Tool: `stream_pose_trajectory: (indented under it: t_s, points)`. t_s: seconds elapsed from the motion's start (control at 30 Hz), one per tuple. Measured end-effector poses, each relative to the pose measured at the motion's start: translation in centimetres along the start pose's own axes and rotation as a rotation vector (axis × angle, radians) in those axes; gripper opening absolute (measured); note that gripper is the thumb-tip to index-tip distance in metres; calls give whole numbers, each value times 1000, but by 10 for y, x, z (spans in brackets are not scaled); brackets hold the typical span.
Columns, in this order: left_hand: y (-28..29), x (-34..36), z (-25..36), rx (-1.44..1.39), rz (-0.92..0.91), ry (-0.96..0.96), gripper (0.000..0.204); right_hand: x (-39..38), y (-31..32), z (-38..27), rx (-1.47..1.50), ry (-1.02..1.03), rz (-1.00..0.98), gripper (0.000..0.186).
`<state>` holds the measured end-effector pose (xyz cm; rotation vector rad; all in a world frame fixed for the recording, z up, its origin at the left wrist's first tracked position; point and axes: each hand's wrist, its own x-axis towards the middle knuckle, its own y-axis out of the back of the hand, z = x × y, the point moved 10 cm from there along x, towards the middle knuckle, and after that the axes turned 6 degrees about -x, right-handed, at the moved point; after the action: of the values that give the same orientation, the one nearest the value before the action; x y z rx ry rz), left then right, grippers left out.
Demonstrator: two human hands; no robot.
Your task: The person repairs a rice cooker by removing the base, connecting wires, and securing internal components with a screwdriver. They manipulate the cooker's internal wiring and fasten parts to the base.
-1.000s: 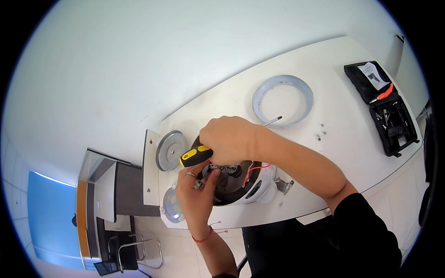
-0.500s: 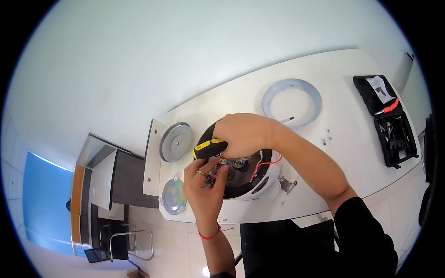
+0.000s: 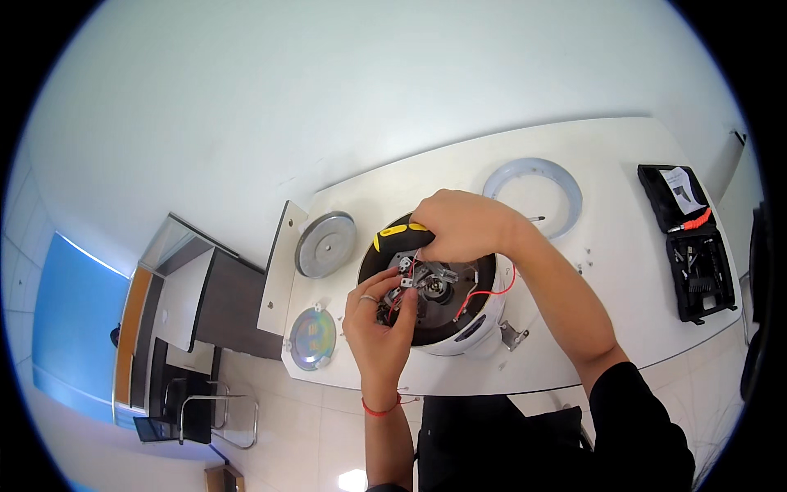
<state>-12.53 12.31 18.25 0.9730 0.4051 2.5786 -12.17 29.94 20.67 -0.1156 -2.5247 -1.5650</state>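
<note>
A round white appliance body, like a rice cooker base, lies open-side up on the table, its dark inside showing metal parts and a red wire. My left hand reaches in from the near left, thumb and fingers closed around a small metal part with wires. Above the far rim, my right hand holds a screwdriver with a black-and-yellow handle. Its shaft points right, and the tip shows past my wrist. My right fingertips are hidden behind the hand, close to the metal parts.
A pale ring lies at the far right of the appliance, with small screws near it. An open black tool case stands farther right. On the left are a grey metal lid and a shiny disc. A metal bracket sits beside the appliance.
The view has shifted. My right hand has lifted a little off the metal parts with the screwdriver, exposing more of the inside. My left hand stays at the small part.
</note>
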Motion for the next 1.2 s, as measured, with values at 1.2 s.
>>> stream_pose_trajectory:
  t_s: [1.2]
  points:
    - [-3, -5, 5, -9, 47, -38, 21, -4, -5, -14, 236, 69, -179, 29]
